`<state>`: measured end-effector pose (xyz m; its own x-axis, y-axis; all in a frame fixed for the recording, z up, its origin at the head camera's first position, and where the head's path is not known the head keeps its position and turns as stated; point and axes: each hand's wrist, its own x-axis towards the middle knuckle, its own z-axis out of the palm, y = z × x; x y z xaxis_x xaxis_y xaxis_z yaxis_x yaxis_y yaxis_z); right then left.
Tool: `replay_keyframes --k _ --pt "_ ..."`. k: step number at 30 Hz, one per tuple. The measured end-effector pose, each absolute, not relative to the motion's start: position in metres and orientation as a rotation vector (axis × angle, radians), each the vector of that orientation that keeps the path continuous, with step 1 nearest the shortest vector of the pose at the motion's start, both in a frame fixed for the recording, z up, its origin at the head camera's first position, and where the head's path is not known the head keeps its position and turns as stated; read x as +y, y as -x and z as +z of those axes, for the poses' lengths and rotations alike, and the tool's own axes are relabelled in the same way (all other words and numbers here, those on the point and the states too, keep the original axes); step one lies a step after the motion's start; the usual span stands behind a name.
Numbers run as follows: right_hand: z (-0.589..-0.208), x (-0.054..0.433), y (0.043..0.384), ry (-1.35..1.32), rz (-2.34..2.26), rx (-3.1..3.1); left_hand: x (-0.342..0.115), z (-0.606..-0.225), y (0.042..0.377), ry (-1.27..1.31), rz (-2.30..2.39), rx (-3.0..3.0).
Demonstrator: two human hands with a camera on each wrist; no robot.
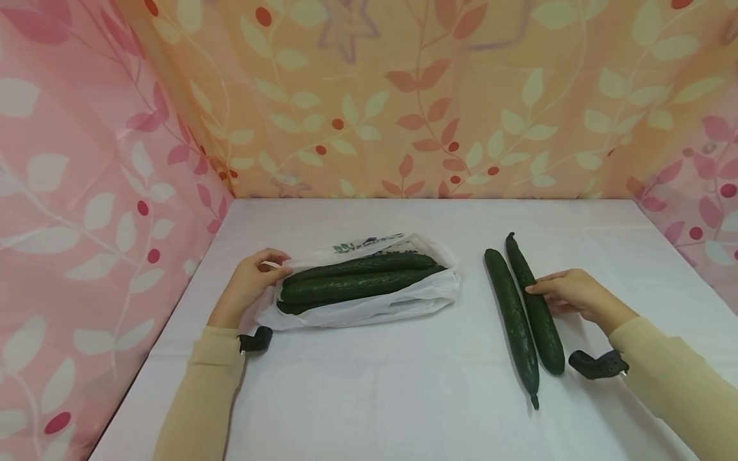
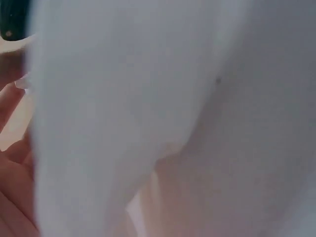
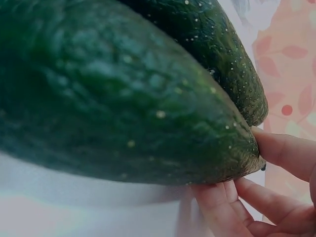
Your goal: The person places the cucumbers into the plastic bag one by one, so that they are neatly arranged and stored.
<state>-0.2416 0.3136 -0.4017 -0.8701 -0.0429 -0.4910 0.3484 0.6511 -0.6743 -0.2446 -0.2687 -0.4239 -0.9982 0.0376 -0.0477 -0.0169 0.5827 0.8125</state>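
Observation:
On the left, a white plastic bag (image 1: 369, 315) lies with its opening spread, showing dark green cucumbers (image 1: 357, 286) side by side inside. My left hand (image 1: 252, 282) pinches the bag's left end between thumb and fingers. White plastic (image 2: 123, 98) fills most of the left wrist view and hides part of that hand. Two more cucumbers lie on the right, nearly parallel. My right hand (image 1: 579, 296) holds the right-hand cucumber (image 1: 539, 314) around its upper half, thumb on one side and fingers on the other. Its neighbour, the left-hand cucumber (image 1: 512, 317), lies close beside it.
A white cloth (image 1: 375, 397) covers the table. Behind it hangs an orange leaf-patterned curtain (image 1: 369, 128), with a pink patterned curtain (image 1: 75, 192) along the left side. Black wrist cameras (image 1: 596, 365) sit at both sleeves.

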Motion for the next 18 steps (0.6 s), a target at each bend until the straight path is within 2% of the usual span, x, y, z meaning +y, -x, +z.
replay_keyframes --k 8,18 --pt "-0.399 0.319 0.245 -0.200 -1.176 2.329 -0.270 -0.427 0.249 0.108 1.436 2.804" --pt "-0.364 0.299 0.243 0.039 -1.117 2.491 -0.263 -0.423 0.250 0.146 1.476 2.811"
